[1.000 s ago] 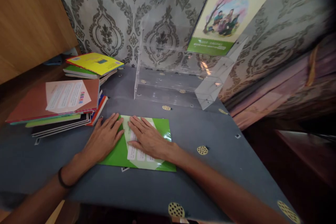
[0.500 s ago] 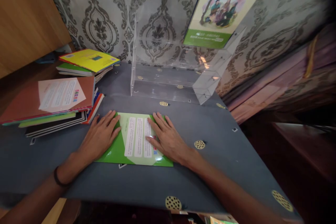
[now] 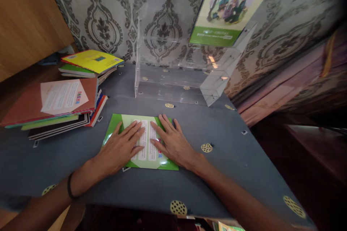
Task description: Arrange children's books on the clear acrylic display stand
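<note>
A thin green book (image 3: 168,165) lies flat on the blue-grey table, its cover showing pale text panels. My left hand (image 3: 119,146) rests on the book's left half, palm down with fingers stretched out. On the right half lies my right hand (image 3: 173,140), also flat, its fingers spread. Both hands hide parts of the cover, and neither grips anything. A dark band circles my left wrist.
Beyond the book stands a clear acrylic rack (image 3: 168,98), with an illustrated book (image 3: 213,39) on its upper right. Two piles are at the left: one topped by a brown book (image 3: 27,103), the other by a yellow book (image 3: 93,61). A patterned wall rises behind.
My left hand has slid rightward from the book's left edge onto its cover, uncovering the upper left corner. My right hand stays about where it was.
</note>
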Demonstrator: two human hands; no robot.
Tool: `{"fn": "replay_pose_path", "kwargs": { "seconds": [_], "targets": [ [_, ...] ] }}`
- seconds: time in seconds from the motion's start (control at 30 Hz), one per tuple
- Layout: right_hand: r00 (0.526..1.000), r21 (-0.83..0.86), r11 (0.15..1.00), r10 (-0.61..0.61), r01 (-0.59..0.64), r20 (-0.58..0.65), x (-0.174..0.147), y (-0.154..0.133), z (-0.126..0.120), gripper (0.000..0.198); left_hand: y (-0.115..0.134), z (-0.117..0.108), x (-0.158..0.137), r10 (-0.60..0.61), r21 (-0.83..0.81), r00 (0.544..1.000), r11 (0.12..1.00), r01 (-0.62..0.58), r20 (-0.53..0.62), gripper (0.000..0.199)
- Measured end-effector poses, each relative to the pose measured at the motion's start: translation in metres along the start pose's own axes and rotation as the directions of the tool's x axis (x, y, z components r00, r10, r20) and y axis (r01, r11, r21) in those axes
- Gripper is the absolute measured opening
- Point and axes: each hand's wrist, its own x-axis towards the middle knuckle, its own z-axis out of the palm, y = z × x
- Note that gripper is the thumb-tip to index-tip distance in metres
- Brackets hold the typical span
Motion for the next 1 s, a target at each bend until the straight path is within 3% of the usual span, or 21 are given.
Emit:
{"fn": "replay_pose_path", "kwargs": {
  "seconds": [0.4,0.63,0.73,0.87,1.0],
  "targets": [
    [0.999,0.005,1.000,0.010,-0.011,0.035,0.001,-0.001,-0.003,0.058,-0.023,-0.005,-0.033,-0.150,0.072,0.986,0.985,0.156,-0.077,0.055],
    [0.996,-0.075,0.997,0.014,-0.008,0.085,0.006,-0.008,-0.016,0.060,-0.021,-0.002,-0.035,-0.142,0.097,0.982,0.983,0.154,-0.122,0.054],
    [0.993,-0.081,0.994,-0.066,0.074,0.103,0.013,-0.023,-0.021,0.061,-0.021,-0.001,-0.035,-0.133,0.097,0.981,0.984,0.147,-0.140,0.052],
    [0.961,0.049,0.968,-0.251,0.247,0.113,0.022,-0.047,-0.015,0.066,-0.021,0.001,-0.036,-0.126,0.101,0.979,0.985,0.143,-0.159,0.052],
    [0.954,0.124,0.957,-0.277,0.263,0.116,0.023,-0.057,-0.005,0.069,-0.022,0.002,-0.036,-0.134,0.088,0.979,0.985,0.148,-0.155,0.050]
  ]
}}
